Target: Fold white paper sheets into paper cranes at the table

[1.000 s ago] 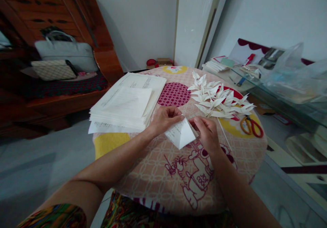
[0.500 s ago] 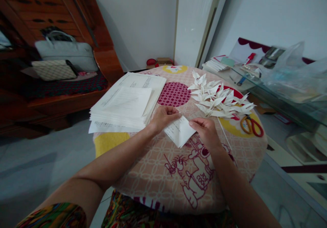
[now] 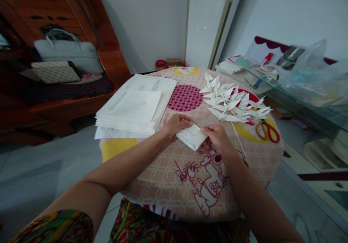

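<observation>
Between my two hands is a small folded sheet of printed paper [image 3: 191, 136], one corner pointing toward me. My left hand [image 3: 178, 124] pinches its left corner with thumb and forefinger. On the opposite side, my right hand [image 3: 215, 137] grips the right corner, its other fingers curled beneath the paper. A stack of printed paper sheets [image 3: 127, 108] lies left of my hands, with smaller cut sheets on top. To the right lies a pile of folded white paper cranes [image 3: 231, 99]. Scissors [image 3: 268, 131] with red and yellow handles rest near the right table edge.
A patterned cloth covers the round table [image 3: 163, 185]. A thin white stick [image 3: 239, 140] lies right of my right hand. Beyond stands a glass-topped cabinet [image 3: 296, 98] bearing plastic bags. At left, a wooden bench [image 3: 111, 65] holds a grey bag [image 3: 70, 54].
The near point of the folded paper has lifted and tilted, so its face looks shorter and printed lines show across it. My right fingers have curled further under it. The view has shifted slightly.
</observation>
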`<action>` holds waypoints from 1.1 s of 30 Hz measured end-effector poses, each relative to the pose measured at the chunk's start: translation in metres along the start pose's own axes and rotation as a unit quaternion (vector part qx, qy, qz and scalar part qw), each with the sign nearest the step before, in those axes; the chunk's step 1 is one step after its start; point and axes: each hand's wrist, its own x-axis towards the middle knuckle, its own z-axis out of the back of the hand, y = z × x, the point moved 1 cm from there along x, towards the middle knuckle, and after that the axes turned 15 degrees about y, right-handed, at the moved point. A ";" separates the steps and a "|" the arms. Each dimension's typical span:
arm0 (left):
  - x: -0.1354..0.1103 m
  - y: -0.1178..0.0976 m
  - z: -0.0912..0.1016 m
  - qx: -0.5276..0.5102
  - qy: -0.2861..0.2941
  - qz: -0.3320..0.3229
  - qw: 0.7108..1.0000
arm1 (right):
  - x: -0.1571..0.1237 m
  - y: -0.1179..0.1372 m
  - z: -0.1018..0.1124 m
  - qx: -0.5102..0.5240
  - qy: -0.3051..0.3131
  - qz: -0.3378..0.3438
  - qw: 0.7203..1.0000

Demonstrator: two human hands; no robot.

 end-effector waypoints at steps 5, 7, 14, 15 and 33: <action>0.006 0.009 0.007 0.201 0.013 -0.093 0.975 | 0.007 0.000 0.004 -0.289 -0.073 0.075 0.952; 0.005 0.010 0.009 0.281 0.015 -0.143 0.949 | 0.007 0.001 0.003 -0.374 -0.097 0.086 0.918; 0.001 0.006 0.021 0.439 0.124 -0.298 0.838 | 0.002 0.004 -0.001 -0.471 -0.096 0.066 0.875; 0.001 0.007 0.023 0.438 0.146 -0.306 0.832 | 0.002 0.004 0.000 -0.472 -0.093 0.063 0.874; -0.026 0.019 0.024 0.471 0.293 -0.322 0.768 | 0.001 -0.002 0.017 -0.373 -0.026 0.034 0.927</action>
